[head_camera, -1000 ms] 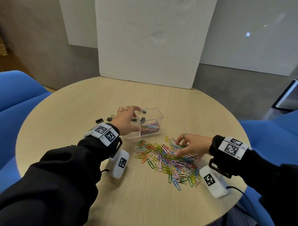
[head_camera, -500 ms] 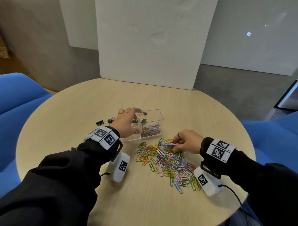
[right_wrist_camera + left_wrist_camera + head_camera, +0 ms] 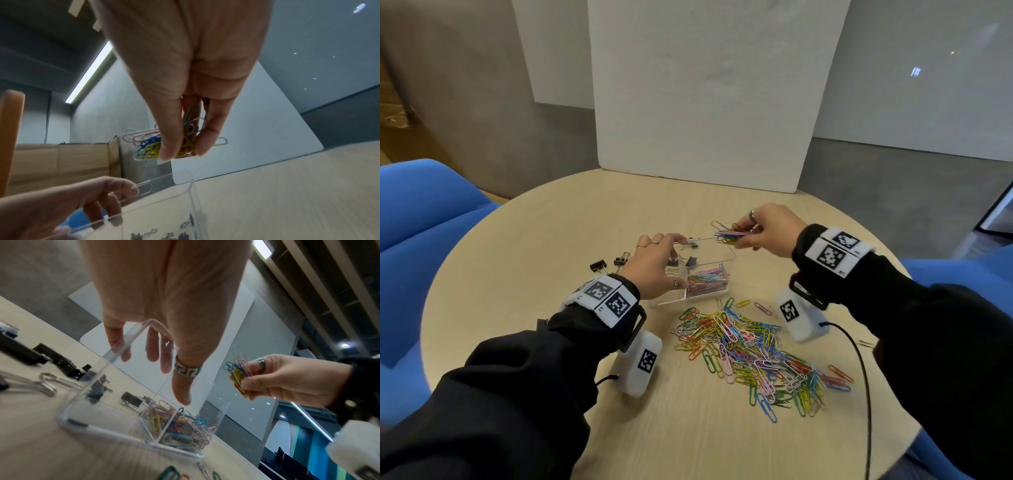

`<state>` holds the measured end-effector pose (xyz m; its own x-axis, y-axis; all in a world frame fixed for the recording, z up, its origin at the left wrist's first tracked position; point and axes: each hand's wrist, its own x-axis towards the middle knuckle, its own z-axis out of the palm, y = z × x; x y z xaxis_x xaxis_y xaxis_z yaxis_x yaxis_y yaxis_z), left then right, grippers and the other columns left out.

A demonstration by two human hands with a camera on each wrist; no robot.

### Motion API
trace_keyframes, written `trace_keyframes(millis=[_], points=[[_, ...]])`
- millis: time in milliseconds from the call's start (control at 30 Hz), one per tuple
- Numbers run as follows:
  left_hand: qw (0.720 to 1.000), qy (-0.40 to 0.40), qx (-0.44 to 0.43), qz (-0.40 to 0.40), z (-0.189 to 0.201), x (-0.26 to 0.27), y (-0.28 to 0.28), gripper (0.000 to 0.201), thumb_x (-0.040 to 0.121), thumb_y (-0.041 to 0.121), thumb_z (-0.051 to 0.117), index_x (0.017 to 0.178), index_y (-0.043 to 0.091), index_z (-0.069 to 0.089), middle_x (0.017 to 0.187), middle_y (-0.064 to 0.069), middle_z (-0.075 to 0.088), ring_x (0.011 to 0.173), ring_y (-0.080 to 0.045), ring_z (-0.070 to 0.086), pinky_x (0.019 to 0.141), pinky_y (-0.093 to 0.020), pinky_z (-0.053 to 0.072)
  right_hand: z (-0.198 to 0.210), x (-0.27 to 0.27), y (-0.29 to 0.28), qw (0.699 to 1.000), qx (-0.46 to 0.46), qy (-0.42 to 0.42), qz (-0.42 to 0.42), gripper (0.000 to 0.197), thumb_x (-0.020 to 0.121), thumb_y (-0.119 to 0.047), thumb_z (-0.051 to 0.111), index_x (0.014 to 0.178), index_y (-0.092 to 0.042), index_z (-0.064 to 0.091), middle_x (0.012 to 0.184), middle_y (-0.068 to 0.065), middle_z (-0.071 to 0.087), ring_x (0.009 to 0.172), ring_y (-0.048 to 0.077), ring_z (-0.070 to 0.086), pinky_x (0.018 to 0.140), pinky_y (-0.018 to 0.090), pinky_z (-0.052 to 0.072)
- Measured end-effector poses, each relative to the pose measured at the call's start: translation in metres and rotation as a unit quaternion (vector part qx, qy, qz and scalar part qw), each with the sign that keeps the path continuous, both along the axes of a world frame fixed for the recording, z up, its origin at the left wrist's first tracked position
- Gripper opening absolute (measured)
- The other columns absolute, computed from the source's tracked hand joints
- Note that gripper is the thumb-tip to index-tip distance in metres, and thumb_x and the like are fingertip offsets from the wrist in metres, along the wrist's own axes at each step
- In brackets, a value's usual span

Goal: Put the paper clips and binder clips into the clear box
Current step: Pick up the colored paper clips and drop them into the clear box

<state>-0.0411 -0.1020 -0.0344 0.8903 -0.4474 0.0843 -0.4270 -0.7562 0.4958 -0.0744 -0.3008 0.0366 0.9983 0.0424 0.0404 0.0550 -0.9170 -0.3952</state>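
Centre frame, the right hand (image 3: 767, 230) is pinching a bunch of paper clips (image 3: 729, 235) above the clear box (image 3: 717, 255), which the left hand (image 3: 654, 265) is grasping on the counter (image 3: 551, 240); releasing over the clip-filled compartment likely comes next.

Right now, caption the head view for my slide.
Right hand carries a bunch of paper clips over the clear box steadied by the left hand.

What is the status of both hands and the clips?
Left hand steadies clear box. Right hand pinches paper clips above it. Nothing blocking.
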Motion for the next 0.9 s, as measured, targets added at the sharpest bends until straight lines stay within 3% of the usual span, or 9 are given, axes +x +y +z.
trace_keyframes(millis=[100,233,400,533,633,700,767,833,900], points=[[1.000,-0.002,-0.003,-0.002,0.000,0.000,0.000,0.072,0.079,0.028,0.071,0.138,0.027,0.030,0.118,0.000,0.049,0.103,-0.014,0.027,0.090,-0.030,0.030,0.000,0.014,0.017,0.996,-0.083,0.025,0.017,0.036,0.085,-0.017,0.065,0.120,-0.011,0.062,0.112,0.007,0.067,0.088,0.017,0.058,0.078,0.022,0.040],[1.000,-0.004,0.000,-0.002,-0.001,0.001,0.000,0.073,0.078,0.030,0.071,0.138,0.027,0.030,0.118,0.000,0.050,0.105,-0.016,0.029,0.091,-0.030,0.031,-0.011,0.024,0.033,0.986,-0.155,0.057,0.032,0.036,0.086,-0.010,0.064,0.121,-0.008,0.061,0.117,0.010,0.066,0.107,0.023,0.061,0.091,0.027,0.046],[1.000,-0.004,-0.001,-0.001,-0.001,0.001,0.000,0.073,0.078,0.028,0.071,0.138,0.026,0.030,0.119,-0.001,0.050,0.108,-0.018,0.031,0.090,-0.029,0.029,-0.024,0.031,0.047,0.975,-0.206,0.041,0.070,0.027,0.088,-0.002,0.055,0.113,-0.008,0.066,0.111,0.013,0.067,0.099,0.028,0.065,0.090,0.033,0.051],[1.000,-0.004,0.002,-0.001,-0.001,0.001,0.000,0.074,0.079,0.028,0.071,0.139,0.025,0.029,0.120,-0.001,0.050,0.113,-0.021,0.032,0.091,-0.029,0.031,-0.021,0.032,0.038,0.983,-0.150,0.035,0.103,0.027,0.086,-0.008,0.063,0.112,-0.012,0.067,0.109,0.005,0.070,0.101,0.017,0.065,0.087,0.020,0.046],[1.000,-0.006,0.001,0.001,-0.001,0.001,-0.001,0.074,0.079,0.028,0.071,0.139,0.026,0.029,0.119,-0.001,0.050,0.112,-0.020,0.032,0.089,-0.029,0.031,-0.019,0.026,0.028,0.990,-0.090,-0.015,0.105,0.025,0.086,-0.022,0.064,0.108,-0.012,0.070,0.103,0.005,0.072,0.095,0.015,0.066,0.085,0.020,0.047],[1.000,-0.008,0.000,0.003,-0.001,0.001,-0.001,0.074,0.078,0.029,0.071,0.139,0.026,0.029,0.119,-0.001,0.050,0.111,-0.019,0.031,0.089,-0.028,0.031,-0.021,0.025,0.028,0.990,-0.088,-0.011,0.108,0.031,0.090,-0.036,0.055,0.103,-0.012,0.070,0.095,0.005,0.072,0.085,0.017,0.065,0.080,0.027,0.048],[1.000,-0.008,-0.002,0.003,-0.002,0.001,-0.001,0.074,0.078,0.029,0.071,0.139,0.026,0.030,0.119,-0.001,0.050,0.112,-0.019,0.031,0.089,-0.027,0.030,-0.027,0.025,0.033,0.982,-0.152,0.025,0.109,0.047,0.092,-0.051,0.040,0.083,-0.014,0.068,0.076,0.001,0.066,0.066,0.015,0.056,0.079,0.032,0.040],[1.000,-0.007,-0.003,0.002,-0.001,0.000,-0.001,0.073,0.078,0.028,0.071,0.138,0.027,0.030,0.119,-0.001,0.050,0.112,-0.019,0.031,0.090,-0.027,0.029,-0.034,0.023,0.039,0.967,-0.223,0.061,0.109,0.057,0.094,-0.056,0.026,0.060,-0.018,0.050,0.059,-0.004,0.047,0.056,0.010,0.039,0.088,0.038,0.032],[1.000,-0.006,-0.004,0.001,-0.001,0.000,0.000,0.072,0.078,0.029,0.071,0.138,0.027,0.030,0.118,-0.001,0.050,0.113,-0.019,0.031,0.091,-0.028,0.030,-0.036,0.019,0.041,0.954,-0.267,0.076,0.116,0.059,0.094,-0.057,0.018,0.056,-0.021,0.046,0.058,-0.005,0.044,0.060,0.011,0.039,0.098,0.042,0.025]])
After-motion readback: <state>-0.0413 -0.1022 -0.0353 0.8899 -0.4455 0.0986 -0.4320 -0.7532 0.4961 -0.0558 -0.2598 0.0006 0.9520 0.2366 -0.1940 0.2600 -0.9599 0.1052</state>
